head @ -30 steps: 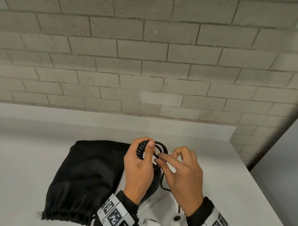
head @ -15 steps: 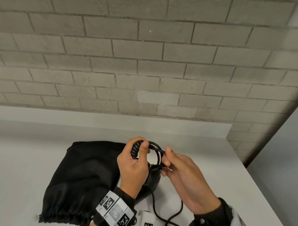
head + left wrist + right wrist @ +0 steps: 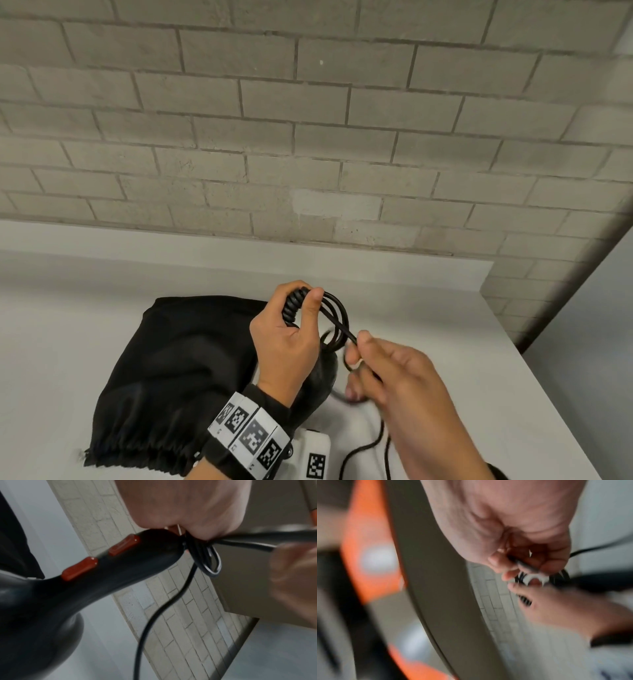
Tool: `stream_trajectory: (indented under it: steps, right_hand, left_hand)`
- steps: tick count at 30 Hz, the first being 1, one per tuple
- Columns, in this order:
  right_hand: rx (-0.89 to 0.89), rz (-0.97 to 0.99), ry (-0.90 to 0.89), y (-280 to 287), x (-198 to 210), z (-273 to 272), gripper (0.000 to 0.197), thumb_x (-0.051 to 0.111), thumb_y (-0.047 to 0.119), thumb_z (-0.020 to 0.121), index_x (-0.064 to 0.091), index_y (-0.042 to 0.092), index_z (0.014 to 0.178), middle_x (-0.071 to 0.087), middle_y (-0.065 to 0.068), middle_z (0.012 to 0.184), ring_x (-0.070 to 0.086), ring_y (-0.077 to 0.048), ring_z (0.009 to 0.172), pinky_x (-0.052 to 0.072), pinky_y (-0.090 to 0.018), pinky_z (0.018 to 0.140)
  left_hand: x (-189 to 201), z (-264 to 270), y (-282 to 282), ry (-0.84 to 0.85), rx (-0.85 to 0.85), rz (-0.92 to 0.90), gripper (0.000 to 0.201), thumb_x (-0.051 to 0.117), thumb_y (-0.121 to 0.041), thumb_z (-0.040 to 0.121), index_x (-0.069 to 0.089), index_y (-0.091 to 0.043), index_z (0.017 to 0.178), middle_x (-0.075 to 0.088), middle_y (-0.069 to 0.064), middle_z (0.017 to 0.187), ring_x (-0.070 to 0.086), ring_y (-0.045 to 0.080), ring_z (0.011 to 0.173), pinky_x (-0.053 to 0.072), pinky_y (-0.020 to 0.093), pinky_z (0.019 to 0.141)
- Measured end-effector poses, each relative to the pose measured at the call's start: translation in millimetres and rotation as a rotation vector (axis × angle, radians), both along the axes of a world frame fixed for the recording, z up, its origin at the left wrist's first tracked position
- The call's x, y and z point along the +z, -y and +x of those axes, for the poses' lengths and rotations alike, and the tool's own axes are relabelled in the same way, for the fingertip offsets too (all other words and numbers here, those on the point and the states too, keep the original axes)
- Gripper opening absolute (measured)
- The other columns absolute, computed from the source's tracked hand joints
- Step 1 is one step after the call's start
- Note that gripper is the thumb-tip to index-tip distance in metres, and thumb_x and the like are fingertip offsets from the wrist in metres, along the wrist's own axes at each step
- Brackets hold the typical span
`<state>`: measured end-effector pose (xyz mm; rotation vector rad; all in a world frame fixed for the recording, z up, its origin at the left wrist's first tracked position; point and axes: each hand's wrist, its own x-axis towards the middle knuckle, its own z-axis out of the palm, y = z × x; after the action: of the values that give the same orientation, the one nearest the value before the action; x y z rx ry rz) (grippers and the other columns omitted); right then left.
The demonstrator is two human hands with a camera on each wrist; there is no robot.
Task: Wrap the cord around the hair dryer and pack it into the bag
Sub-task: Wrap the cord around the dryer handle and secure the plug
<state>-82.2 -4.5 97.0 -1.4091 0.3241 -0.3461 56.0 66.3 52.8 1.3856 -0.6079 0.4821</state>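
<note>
Your left hand [image 3: 287, 337] is still gripping the hair dryer [image 3: 51, 601] handle and cord [image 3: 337, 317] loops, while your right hand [image 3: 394, 373], pinching the cord, is pulling nearer and rightward.

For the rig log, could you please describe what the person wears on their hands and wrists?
Both hands are bare. The left wrist carries a white band of black square coded markers over a black sleeve cuff, with a white marked block beside it. The right wrist shows only a dark cuff edge.

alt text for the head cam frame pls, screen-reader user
A left hand grips a black hair dryer by its handle end while the right hand pinches its cord, looping it. A black drawstring bag lies left on the white table.
</note>
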Motion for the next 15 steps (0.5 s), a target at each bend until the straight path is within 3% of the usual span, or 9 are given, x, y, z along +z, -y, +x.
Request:
stream_trajectory:
  steps: [1, 3, 5, 7, 9, 12, 13, 14, 15]
  right_hand:
    - [0.061, 0.172, 0.019, 0, 2, -3, 0.032, 0.071, 0.033, 0.085, 0.064, 0.008, 0.065, 0.033, -0.002, 0.041, 0.041, -0.023, 0.053, 0.044, -0.030, 0.059]
    - [0.129, 0.348, 0.146, 4, -8, -7, 0.041, 0.086, 0.041, 0.066, 0.065, 0.005, 0.066, 0.047, -0.006, 0.046, 0.054, -0.026, 0.062, 0.047, -0.031, 0.065]
    - [0.148, 0.169, 0.280, 5, -24, -11, 0.043, 0.090, 0.044, 0.057, 0.070, 0.009, 0.073, 0.073, -0.011, 0.082, 0.068, -0.027, 0.096, 0.052, -0.028, 0.083]
    - [0.178, -0.073, 0.297, 3, -43, -17, 0.035, 0.088, 0.036, 0.065, 0.069, 0.013, 0.082, 0.070, -0.012, 0.118, 0.055, -0.024, 0.127, 0.044, -0.030, 0.103]
    - [0.209, -0.178, 0.253, 3, -60, -21, 0.027, 0.085, 0.029, 0.071, 0.069, 0.021, 0.090, 0.070, -0.011, 0.116, 0.047, -0.021, 0.135, 0.037, -0.033, 0.111]
    - [0.265, -0.185, 0.127, 3, -66, -30, 0.022, 0.076, 0.025, 0.081, 0.071, 0.024, 0.102, 0.074, -0.004, 0.090, 0.064, -0.023, 0.115, 0.044, -0.027, 0.103]
    - [0.306, -0.088, 0.064, 7, -63, -35, 0.030, 0.078, 0.036, 0.077, 0.072, 0.020, 0.102, 0.070, -0.005, 0.075, 0.070, -0.022, 0.092, 0.051, -0.026, 0.089]
    - [0.297, 0.011, -0.019, 14, -60, -41, 0.047, 0.082, 0.048, 0.066, 0.073, 0.013, 0.096, 0.060, -0.005, 0.060, 0.066, -0.019, 0.065, 0.052, -0.023, 0.069]
    - [0.300, 0.076, -0.107, 21, -59, -48, 0.059, 0.087, 0.052, 0.053, 0.073, 0.005, 0.086, 0.049, -0.005, 0.051, 0.052, -0.016, 0.046, 0.043, -0.019, 0.052]
  left_hand:
    - [-1, 2, 0, -0.007, 0.003, -0.007, 0.021, 0.062, -0.039, 0.090, 0.066, -0.018, 0.089, 0.067, -0.008, 0.075, 0.065, 0.007, 0.070, 0.048, 0.012, 0.068]
    - [0, 6, -1, -0.043, 0.008, -0.029, 0.023, 0.064, -0.039, 0.092, 0.066, -0.017, 0.089, 0.068, -0.007, 0.076, 0.065, 0.007, 0.070, 0.049, 0.013, 0.068]
    - [1, 8, -2, -0.073, 0.006, -0.045, 0.023, 0.063, -0.039, 0.090, 0.066, -0.017, 0.089, 0.067, -0.006, 0.075, 0.065, 0.006, 0.070, 0.048, 0.012, 0.068]
    - [1, 7, -3, -0.070, -0.018, -0.036, 0.023, 0.064, -0.039, 0.091, 0.066, -0.016, 0.088, 0.067, -0.004, 0.074, 0.066, 0.009, 0.070, 0.048, 0.012, 0.069]
    - [0, 7, -4, -0.069, -0.041, -0.030, 0.024, 0.063, -0.039, 0.091, 0.066, -0.016, 0.089, 0.068, -0.003, 0.074, 0.067, 0.013, 0.071, 0.050, 0.015, 0.070]
    - [0, 10, -5, -0.082, -0.056, -0.036, 0.024, 0.062, -0.040, 0.089, 0.067, -0.017, 0.088, 0.068, -0.005, 0.074, 0.067, 0.012, 0.070, 0.051, 0.017, 0.070]
    - [0, 11, -6, -0.082, -0.059, -0.032, 0.024, 0.062, -0.041, 0.089, 0.067, -0.017, 0.088, 0.068, -0.005, 0.073, 0.067, 0.013, 0.069, 0.051, 0.018, 0.070]
    - [1, 12, -6, -0.080, -0.063, -0.027, 0.024, 0.063, -0.041, 0.089, 0.067, -0.017, 0.088, 0.068, -0.005, 0.072, 0.067, 0.013, 0.069, 0.052, 0.019, 0.070]
    - [1, 13, -6, -0.081, -0.062, -0.023, 0.025, 0.063, -0.041, 0.089, 0.068, -0.017, 0.088, 0.068, -0.004, 0.072, 0.067, 0.014, 0.069, 0.052, 0.019, 0.070]
